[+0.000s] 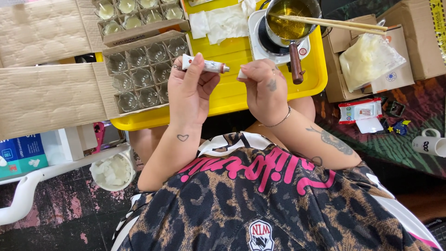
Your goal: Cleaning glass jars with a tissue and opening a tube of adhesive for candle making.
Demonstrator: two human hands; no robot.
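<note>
My left hand (pixel 189 90) grips a small white tube (pixel 204 65) with red marks, nozzle pointing right. My right hand (pixel 265 88) sits just right of the nozzle and pinches a small white cap (pixel 242 74) between its fingertips. Both hands hover over the front part of a yellow tray (pixel 232 95). A cardboard box of several empty clear glass cups (pixel 144 74) lies on the tray's left side, beside my left hand.
A small pot of yellow liquid (pixel 290 21) sits on a white hot plate (pixel 278 46), chopsticks (pixel 330 22) across it. White tissue (pixel 223 21), a second box of filled cups (pixel 134 14), a plastic bag (pixel 369 58), cardboard boxes, a white mug (pixel 429 144) and a wax bowl (pixel 113 172) surround the tray.
</note>
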